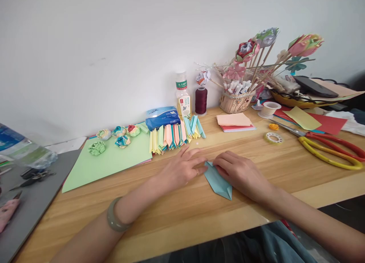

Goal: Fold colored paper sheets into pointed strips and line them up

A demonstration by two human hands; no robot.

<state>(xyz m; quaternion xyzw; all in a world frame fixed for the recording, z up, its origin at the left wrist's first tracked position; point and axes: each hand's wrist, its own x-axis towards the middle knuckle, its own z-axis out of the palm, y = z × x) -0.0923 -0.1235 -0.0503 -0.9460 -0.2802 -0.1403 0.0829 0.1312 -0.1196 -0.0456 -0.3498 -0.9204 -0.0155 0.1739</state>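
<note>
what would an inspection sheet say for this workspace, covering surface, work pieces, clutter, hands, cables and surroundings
Surface: wooden table, with a gray surface at left.
Work pieces: blue paper, partly folded; folded strips behind.
Clutter: scissors and tape at right; green sheet bearing five paper flowers at left.
Hands: left hand, fingers spread, at the paper's upper left; right hand on its upper right.
Cables: nothing seen.
Surroundings: white wall behind.
</note>
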